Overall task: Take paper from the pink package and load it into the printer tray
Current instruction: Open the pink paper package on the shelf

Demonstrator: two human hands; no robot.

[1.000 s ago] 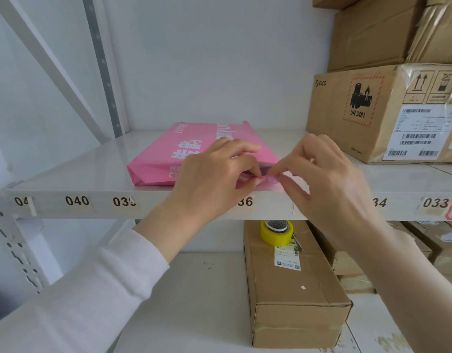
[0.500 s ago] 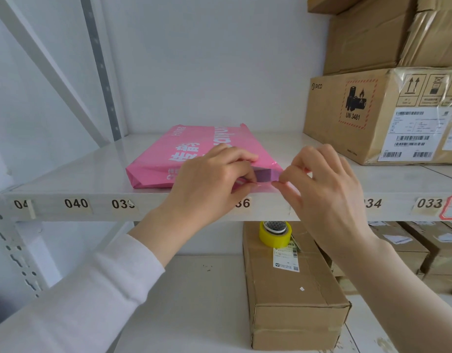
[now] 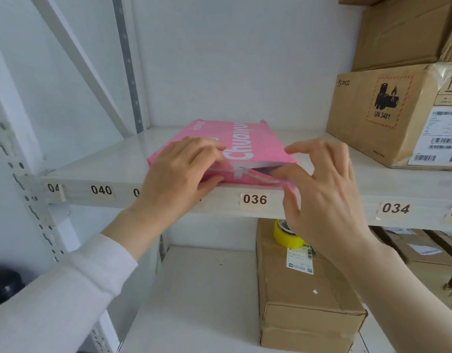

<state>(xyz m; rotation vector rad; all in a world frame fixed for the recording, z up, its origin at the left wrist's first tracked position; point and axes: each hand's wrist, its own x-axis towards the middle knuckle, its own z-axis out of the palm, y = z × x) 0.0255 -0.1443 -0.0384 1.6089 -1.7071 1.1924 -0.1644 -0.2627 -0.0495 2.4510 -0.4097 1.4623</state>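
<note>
Pink package (image 3: 248, 142) flat on a white shelf (image 3: 97, 164), near end flush with the front edge above the label 036 (image 3: 254, 199). White lettering across the top face. Near end partly opened, a flap (image 3: 260, 177) folded down, a pale strip of the contents showing in the gap.

Left hand (image 3: 179, 174) pressed on the package's left near corner, fingers spread over the top, thumb tucked under the front edge; grip clamped on the package. Right hand (image 3: 324, 192) at the right near corner, thumb and forefinger pinching the lowered flap, remaining fingers fanned up and loose; grip grasping the flap. Long white sleeve (image 3: 57, 294) on the left arm, right forearm bare.

More number labels along the shelf front: 040 (image 3: 101, 190) to the left, 034 (image 3: 395, 208) to the right. Brown carton with a battery hazard mark (image 3: 383, 110) well apart on the same shelf, right side, more cartons stacked above. Lower shelf: long cardboard box (image 3: 304, 296) with a yellow tape roll (image 3: 286, 234) on top, partly hidden behind the right wrist.
</note>
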